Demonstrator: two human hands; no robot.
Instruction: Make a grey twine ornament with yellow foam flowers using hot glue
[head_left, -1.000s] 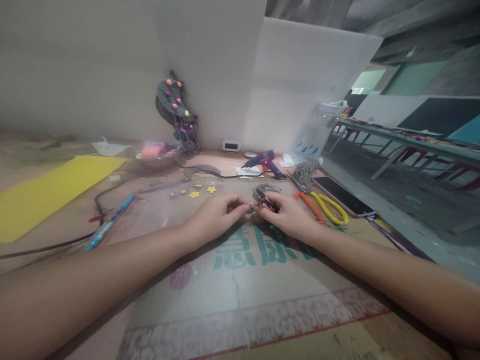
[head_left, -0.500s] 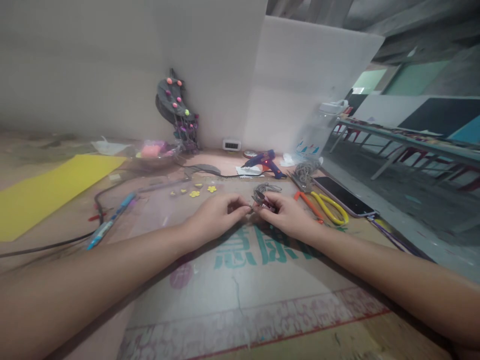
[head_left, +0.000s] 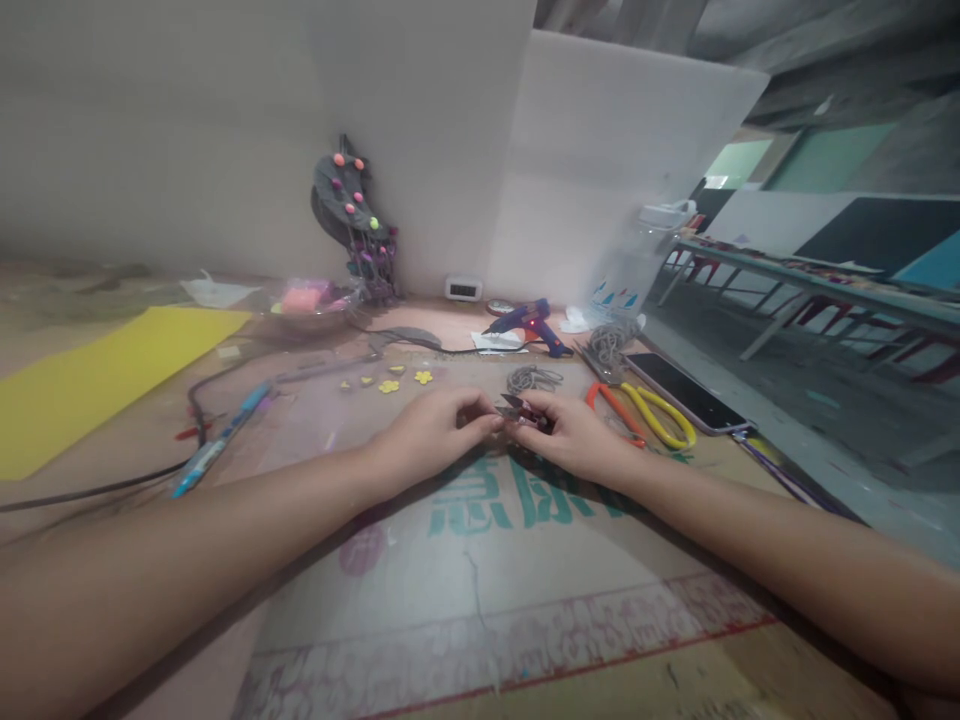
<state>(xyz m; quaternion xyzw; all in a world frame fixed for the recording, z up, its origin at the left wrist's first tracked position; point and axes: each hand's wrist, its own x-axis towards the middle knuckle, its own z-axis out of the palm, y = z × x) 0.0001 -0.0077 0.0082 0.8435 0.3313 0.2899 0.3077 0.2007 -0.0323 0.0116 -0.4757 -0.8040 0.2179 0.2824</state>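
My right hand (head_left: 566,428) is closed around a pair of small thread snips (head_left: 514,402), whose dark pointed blades aim left toward my other hand. My left hand (head_left: 446,425) pinches thumb and forefinger together right at the blades; whatever sits in that pinch is too small to make out. Just behind the fingers lies a loose coil of grey cord (head_left: 534,378). To the left of it are small yellow flower shapes (head_left: 424,377) and a few yellow scraps (head_left: 367,381).
Scissors with orange and yellow handles (head_left: 660,415) and a phone (head_left: 690,392) lie at right. Behind stand a glue gun (head_left: 525,318), a small digital clock (head_left: 463,289) and a pompom-dotted grey crescent (head_left: 341,195). A yellow sheet (head_left: 112,385) and blue pen (head_left: 221,440) are left.
The snips have turned slightly in my right hand, and their blades now show more clearly, pointing left. Both hands stay close together in nearly the same place.
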